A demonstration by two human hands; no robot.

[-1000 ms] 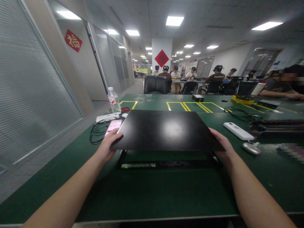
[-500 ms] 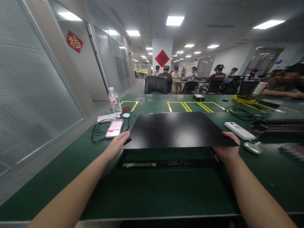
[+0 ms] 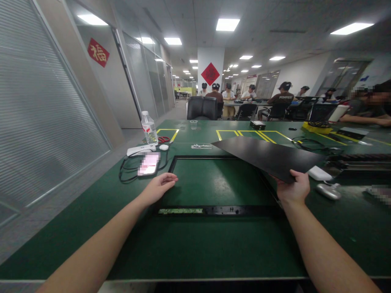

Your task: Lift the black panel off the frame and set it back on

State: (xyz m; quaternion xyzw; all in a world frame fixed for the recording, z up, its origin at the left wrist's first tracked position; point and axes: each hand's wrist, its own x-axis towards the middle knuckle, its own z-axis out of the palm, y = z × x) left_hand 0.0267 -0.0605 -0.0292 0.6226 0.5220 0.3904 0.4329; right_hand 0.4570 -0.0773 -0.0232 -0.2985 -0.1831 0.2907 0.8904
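Observation:
My right hand point(image 3: 293, 189) grips the near corner of a thin black flat panel point(image 3: 269, 156), thumb on top and fingers underneath. The panel hangs tilted above the table, over the right part of a black rectangular frame point(image 3: 241, 210) and past it. In the frame's near bar lies a narrow green circuit board point(image 3: 180, 211). My left hand point(image 3: 163, 186) is open, holding nothing, its fingers loosely bent beside the frame's left bar. Whether it touches the bar I cannot tell.
On the left are a phone point(image 3: 148, 164), a white device point(image 3: 141, 150), a water bottle point(image 3: 148, 129) and red-handled scissors point(image 3: 163, 139). A silver object point(image 3: 328, 191) lies to the right on the green table point(image 3: 214, 252). People sit at farther tables.
My left hand has let go of the panel. My right hand has swung it to the right and tilted it, uncovering the frame on the table.

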